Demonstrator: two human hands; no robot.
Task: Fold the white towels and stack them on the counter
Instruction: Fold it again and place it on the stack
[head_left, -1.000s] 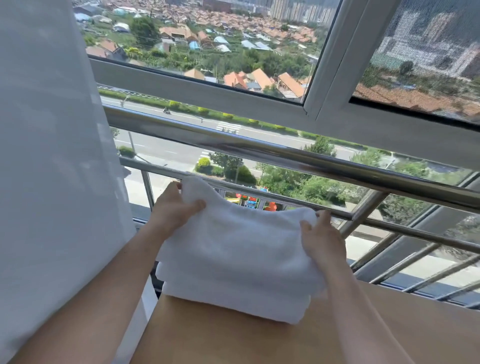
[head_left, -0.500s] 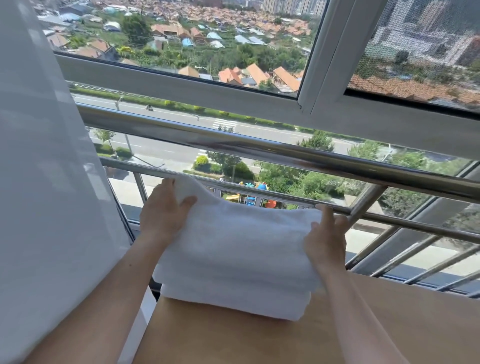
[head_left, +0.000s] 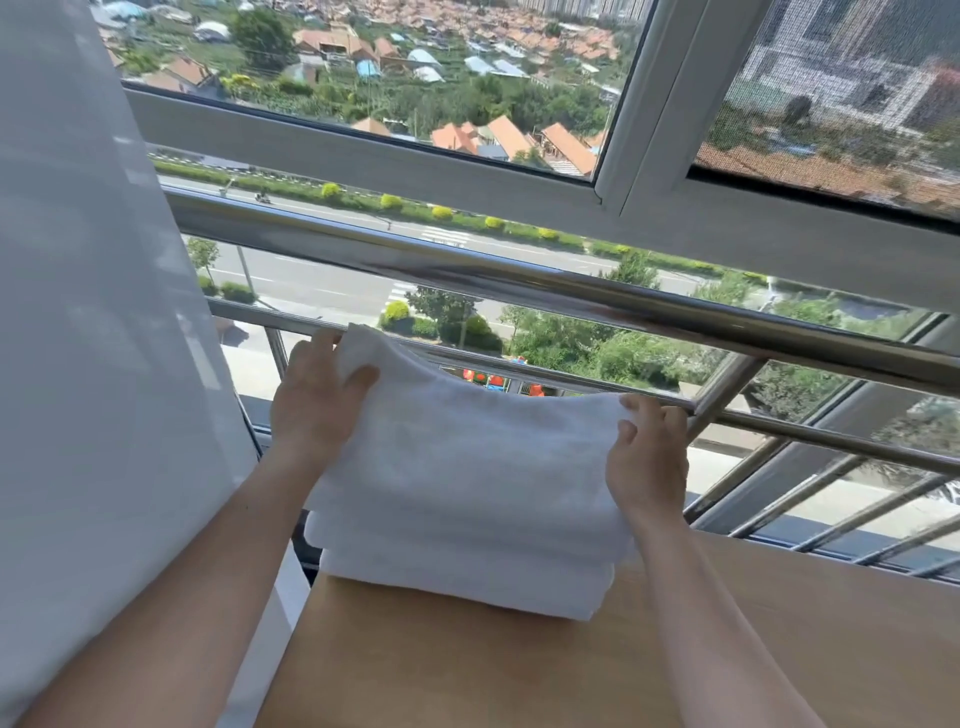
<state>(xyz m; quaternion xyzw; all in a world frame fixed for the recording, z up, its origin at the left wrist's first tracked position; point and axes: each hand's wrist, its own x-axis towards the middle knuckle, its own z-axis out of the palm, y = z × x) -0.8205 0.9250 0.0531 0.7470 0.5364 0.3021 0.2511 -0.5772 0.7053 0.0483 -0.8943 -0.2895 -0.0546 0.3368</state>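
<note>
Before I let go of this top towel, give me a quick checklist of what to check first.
1. Left hand grip on the top towel, far left corner: ok.
2. Right hand grip on its far right corner: ok.
3. Top towel flat on the stack: not ok, its far left corner is lifted.
4. Edges lined up: not ok, the upper towels jut left past the bottom one.
5. Stack fully on the counter: cannot tell, its far side is hidden.
6. Top towel apart from the rail: cannot tell.
</note>
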